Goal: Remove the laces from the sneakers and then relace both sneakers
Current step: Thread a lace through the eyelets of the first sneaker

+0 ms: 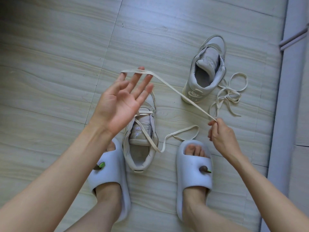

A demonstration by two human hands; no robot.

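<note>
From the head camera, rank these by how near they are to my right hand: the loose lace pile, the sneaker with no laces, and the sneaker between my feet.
From the right hand, as the head view shows it:
1. The loose lace pile, on the floor just above the hand.
2. The sneaker with no laces, beyond the pile, up and slightly left.
3. The sneaker between the feet, off to the left, under the left hand.

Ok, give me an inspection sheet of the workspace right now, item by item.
Surface: pale wood-grain floor.
Job's things: near sneaker between the feet, lace partly threaded; far sneaker unlaced, loose lace on the floor beside it.
Clutter: nothing seen.
Grips: left hand open, held lace draped over its fingertips; right hand pinches that lace.
Cables: nothing seen.
Surroundings: pale slippers on both feet; white frame along the right edge.
</note>
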